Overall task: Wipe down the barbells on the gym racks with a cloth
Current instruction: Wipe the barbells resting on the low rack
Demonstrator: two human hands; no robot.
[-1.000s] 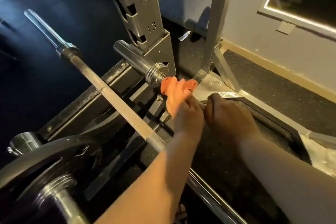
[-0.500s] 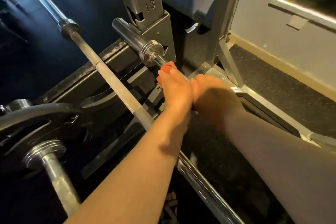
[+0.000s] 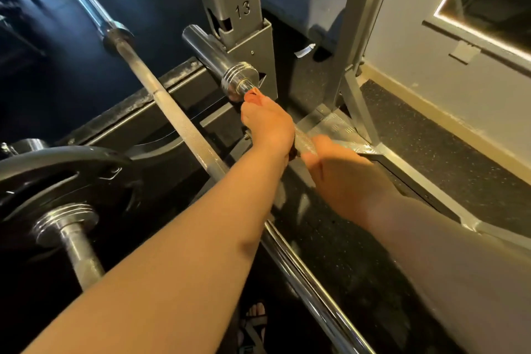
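Floor: dark speckled rubber (image 3: pixel 431 158) that runs to a pale wall (image 3: pixel 416 46) on the right.
Rack: a grey steel upright (image 3: pixel 244 6) stamped 12 and 13 rises from a box-shaped base right behind the barbell's sleeve. A second grey post stands to its right.
Weight plate: a black plate (image 3: pixel 57 178) at lower left, loaded on a separate bar whose ribbed collar (image 3: pixel 66 224) sits in front of it.
Long bar: a second bar (image 3: pixel 178 123) runs diagonally from the upper left. It passes beneath the left forearm and comes out as polished chrome toward the bottom edge.
Barbell: the bar being wiped (image 3: pixel 218 63) shows a chrome sleeve and a ribbed collar at the rack's base. Its knurled shaft leads from the collar toward the camera and is visible only between the two hands.
Left grip: the left grip (image 3: pixel 267 126) is curled round the shaft just beside the collar, closing on the cloth wrapped there.
Right grip: the right grip (image 3: pixel 342 181) is wrapped round the bare knurled shaft just behind the left one, almost touching it.
Cloth: the orange cloth (image 3: pixel 253 94) is mostly hidden inside the left grip. One edge peeks out against the collar's inner face.
Foot: a sandalled foot (image 3: pixel 255 316) on the floor at the bottom of the view.
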